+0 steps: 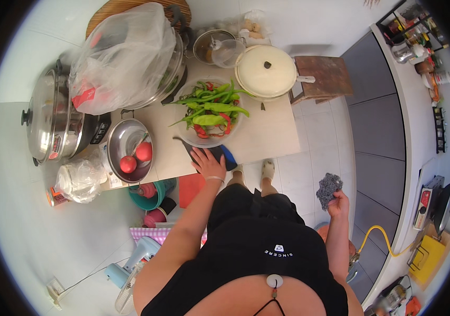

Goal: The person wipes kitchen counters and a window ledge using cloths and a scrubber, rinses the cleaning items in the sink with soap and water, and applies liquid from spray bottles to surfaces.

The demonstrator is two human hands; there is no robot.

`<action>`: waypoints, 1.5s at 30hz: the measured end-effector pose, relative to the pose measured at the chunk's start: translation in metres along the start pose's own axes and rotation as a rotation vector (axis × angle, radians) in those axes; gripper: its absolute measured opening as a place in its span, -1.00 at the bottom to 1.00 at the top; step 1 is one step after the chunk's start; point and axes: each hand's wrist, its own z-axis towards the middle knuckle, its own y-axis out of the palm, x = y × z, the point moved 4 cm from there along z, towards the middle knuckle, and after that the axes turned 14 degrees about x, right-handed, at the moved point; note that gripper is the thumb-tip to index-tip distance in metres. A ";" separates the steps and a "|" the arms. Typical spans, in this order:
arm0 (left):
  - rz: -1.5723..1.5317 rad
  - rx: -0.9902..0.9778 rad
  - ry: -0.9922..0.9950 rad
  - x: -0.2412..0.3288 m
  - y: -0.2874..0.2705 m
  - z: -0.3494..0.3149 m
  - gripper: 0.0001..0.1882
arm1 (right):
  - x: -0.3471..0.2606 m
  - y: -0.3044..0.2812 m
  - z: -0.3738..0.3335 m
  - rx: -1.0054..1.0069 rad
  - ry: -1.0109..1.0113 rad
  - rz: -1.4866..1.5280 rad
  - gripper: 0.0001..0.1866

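Note:
My left hand (207, 164) lies flat with its fingers spread on a black and blue item (228, 157), perhaps a folded cloth, at the near edge of the table (267, 131). Just beyond it stands a clear bowl (204, 141) heaped with green and red chili peppers (211, 108). Out to the right, away from the table, my right hand (338, 204) pinches a speckled dark grey rag or scouring pad (328, 190), which hangs over the floor. A steel pan (128, 126) with red tomatoes (128, 164) sits left of my left hand.
A lidded cream pot (265, 71) stands at the table's far right, before a wooden stool (322, 79). Large steel cookers (51, 113) and a plastic bag (125, 58) crowd the left. Buckets (148, 196) are below the table. A counter with a gas stove (426, 203) runs along the right.

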 end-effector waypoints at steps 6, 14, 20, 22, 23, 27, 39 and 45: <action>-0.023 0.038 0.039 0.013 0.010 -0.008 -0.12 | -0.014 -0.028 0.008 0.047 -0.017 0.040 -0.35; -0.101 -0.093 0.117 0.097 0.014 -0.046 -0.12 | -0.018 -0.044 0.021 0.062 0.025 0.080 -0.35; -0.090 -0.054 0.049 0.093 0.011 -0.018 -0.15 | -0.025 -0.057 0.035 0.052 0.012 0.083 -0.37; -0.086 0.054 -0.018 0.077 0.015 0.004 -0.18 | -0.029 -0.064 0.038 0.048 0.010 0.083 -0.38; -0.096 0.074 -0.004 0.073 0.014 0.005 -0.20 | -0.031 -0.066 0.038 0.053 0.006 0.086 -0.39; -0.053 0.031 0.130 0.073 0.014 -0.029 -0.26 | -0.036 -0.073 0.040 0.081 -0.001 0.104 -0.41; -0.180 0.027 0.290 0.130 0.012 -0.032 -0.39 | -0.038 -0.062 0.045 0.041 0.001 0.066 -0.44; -0.320 0.130 0.304 0.057 0.006 0.002 -0.63 | -0.031 -0.053 0.060 0.019 -0.018 0.004 -0.43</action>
